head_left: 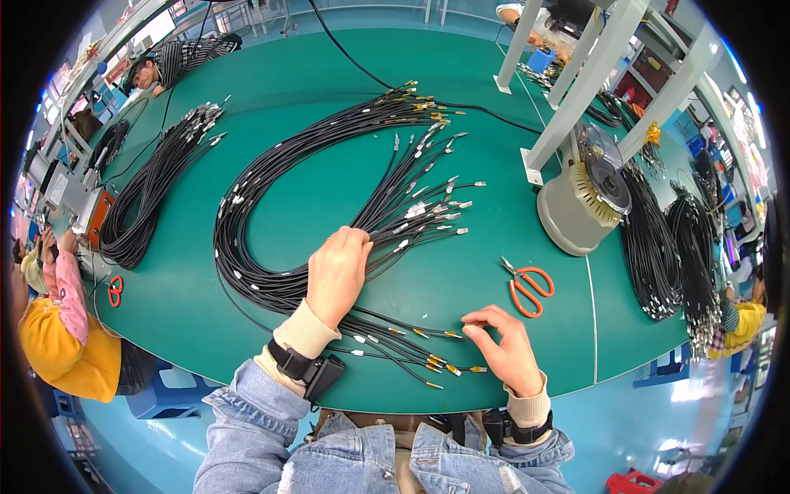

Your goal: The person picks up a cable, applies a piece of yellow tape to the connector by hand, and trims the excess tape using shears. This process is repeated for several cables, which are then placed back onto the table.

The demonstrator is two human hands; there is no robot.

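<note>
A large looped bundle of black cables point(271, 189) with metal and gold end connectors lies on the green table point(461, 272). My left hand point(337, 272) rests palm down on the bundle where the loose cable ends fan out to the right. My right hand point(506, 346) is near the front edge, fingertips pinched on the gold tip of one cable end point(465, 331). Several more gold-tipped cable ends point(428, 362) lie between my two hands.
Orange-handled scissors point(527, 288) lie right of my hands. A grey machine with a round disc point(584, 202) stands beyond them beside white frame legs. Further cable bundles lie at far left point(152, 185) and right point(658, 247). Other people sit at the table's left edge and corners.
</note>
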